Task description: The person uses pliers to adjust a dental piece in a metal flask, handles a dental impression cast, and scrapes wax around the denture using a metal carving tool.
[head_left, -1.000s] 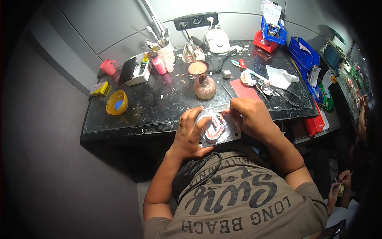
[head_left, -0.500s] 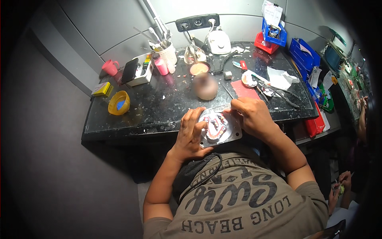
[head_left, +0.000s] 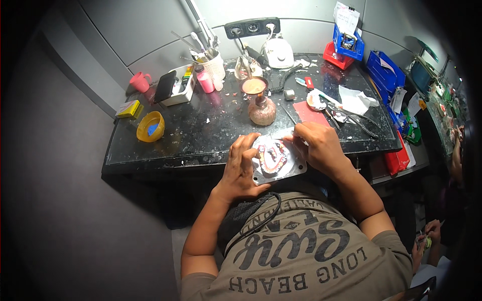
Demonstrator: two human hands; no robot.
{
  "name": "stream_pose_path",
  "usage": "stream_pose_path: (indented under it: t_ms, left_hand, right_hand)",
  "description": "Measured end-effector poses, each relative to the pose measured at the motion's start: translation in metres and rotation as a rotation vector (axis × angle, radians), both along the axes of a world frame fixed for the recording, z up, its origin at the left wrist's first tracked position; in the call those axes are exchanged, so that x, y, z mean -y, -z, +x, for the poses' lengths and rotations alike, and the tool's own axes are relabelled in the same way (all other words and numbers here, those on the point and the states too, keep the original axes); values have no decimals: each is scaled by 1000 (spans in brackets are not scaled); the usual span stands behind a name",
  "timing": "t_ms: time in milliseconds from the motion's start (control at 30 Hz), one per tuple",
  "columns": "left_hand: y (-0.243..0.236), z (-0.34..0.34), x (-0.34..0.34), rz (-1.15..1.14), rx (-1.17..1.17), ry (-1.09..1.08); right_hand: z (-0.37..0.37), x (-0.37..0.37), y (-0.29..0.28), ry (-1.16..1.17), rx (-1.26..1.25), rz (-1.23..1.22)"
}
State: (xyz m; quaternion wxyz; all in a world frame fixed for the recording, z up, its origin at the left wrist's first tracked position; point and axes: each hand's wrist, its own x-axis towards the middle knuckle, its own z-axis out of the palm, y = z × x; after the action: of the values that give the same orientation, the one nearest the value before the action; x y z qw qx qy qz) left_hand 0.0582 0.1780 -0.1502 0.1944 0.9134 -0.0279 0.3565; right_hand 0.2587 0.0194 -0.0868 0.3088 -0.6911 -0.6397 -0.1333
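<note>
My left hand (head_left: 240,168) grips the left side of a pale, flat plate (head_left: 291,173), its thumb at the near edge and its fingers along the far left side. On the plate sits a dental model (head_left: 272,159), a horseshoe arch with pink-red gum areas and some dark spots, lit very brightly. Closed at the plate's right far corner is my right hand (head_left: 317,145), its fingers curled inward. A thin grey rod (head_left: 288,113) reaches to the knuckles of that hand; I cannot tell whether the fingers hold it.
Beyond my hands stand a round flask-like burner (head_left: 262,113) and a dish of pinkish material (head_left: 253,86). An amber bowl (head_left: 150,126) is at left, a pink sheet (head_left: 311,114) and coiled cable (head_left: 369,128) at right. Another person's hands (head_left: 429,233) show at lower right.
The view has shifted slightly, and the burner shows sharper. My left index finger has drawn back a little from the arch. My right hand stays at the plate's corner.
</note>
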Motion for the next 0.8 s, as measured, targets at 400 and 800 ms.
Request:
stream_pose_path:
  t_ms: [400, 800]
  left_hand:
    - [-2, 1, 3, -24, 1, -20]
    - [-12, 5, -6, -76, -75, 20]
  right_hand:
    - [5, 3, 2, -12, -166, 30]
    - [21, 8, -11, -133, -14, -50]
